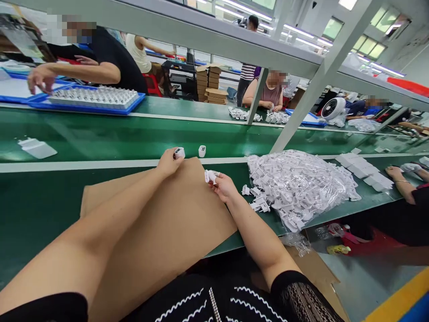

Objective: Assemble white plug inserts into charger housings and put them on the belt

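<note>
Left hand (170,163) and right hand (225,188) both occupied at the cardboard sheet (164,219)

At the cardboard sheet's far edge, the left fingers close around a white casing (179,153), its open end showing, perhaps gripped by the sides to leave that end free. By the sheet's right edge, the right fingers pinch a small white part (211,176) near their tips, which probably keeps most of it uncovered; its exact form is too small to tell. The two pieces are apart.

Just beyond the sheet's far edge, another casing (202,151) stands upright on the green surface. To the sheet's right, a clear bag (301,185) heaped with white parts rests on the worktop (36,210). Loose parts (259,200) lie between bag and sheet, seemingly for easy reach by the right hand. The sheet, spread beneath the forearms, may be shielding the worktop.
</note>
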A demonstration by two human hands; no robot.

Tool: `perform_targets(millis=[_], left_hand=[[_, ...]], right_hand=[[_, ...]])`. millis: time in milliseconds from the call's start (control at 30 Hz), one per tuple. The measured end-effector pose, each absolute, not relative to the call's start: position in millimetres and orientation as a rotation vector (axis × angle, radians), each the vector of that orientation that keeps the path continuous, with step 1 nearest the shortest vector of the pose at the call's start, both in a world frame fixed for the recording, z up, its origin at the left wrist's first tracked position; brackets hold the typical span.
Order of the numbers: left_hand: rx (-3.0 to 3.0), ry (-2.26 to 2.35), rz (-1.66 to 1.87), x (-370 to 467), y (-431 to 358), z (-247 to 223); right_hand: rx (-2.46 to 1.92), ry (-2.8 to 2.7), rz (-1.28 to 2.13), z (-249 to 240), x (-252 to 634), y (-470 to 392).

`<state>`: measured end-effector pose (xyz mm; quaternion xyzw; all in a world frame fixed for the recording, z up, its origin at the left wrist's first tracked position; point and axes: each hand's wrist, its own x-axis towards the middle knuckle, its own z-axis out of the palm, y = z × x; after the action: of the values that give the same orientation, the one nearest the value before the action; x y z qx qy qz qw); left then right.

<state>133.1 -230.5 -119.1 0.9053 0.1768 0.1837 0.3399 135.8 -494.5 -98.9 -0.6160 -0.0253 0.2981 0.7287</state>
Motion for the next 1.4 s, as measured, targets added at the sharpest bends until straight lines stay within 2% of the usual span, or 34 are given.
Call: perform_targets(millis=[233, 467, 600, 767, 1400], left_hand=[[1.769, 0.146, 0.278, 33, -283, -134], [1.831, 0.194, 0.371, 3, -305, -128], [1.931, 0.092, 0.302, 4, -302, -130], [1.981, -0.031, 0.351, 2, -301, -132], [1.978, 0.013, 0.324, 0, -302, -133]], right_hand=[[-1.629, -0.281, 0.934, -96, 132, -511], [-1.786, -0.766, 0.291, -88, 112, -493], [-2.048, -1.200, 0.113, -83, 98, -486], [-2.242, -1.452, 0.057, -79, 95, -483], [-2.511, -1.384, 0.171, -47, 81, -462]])
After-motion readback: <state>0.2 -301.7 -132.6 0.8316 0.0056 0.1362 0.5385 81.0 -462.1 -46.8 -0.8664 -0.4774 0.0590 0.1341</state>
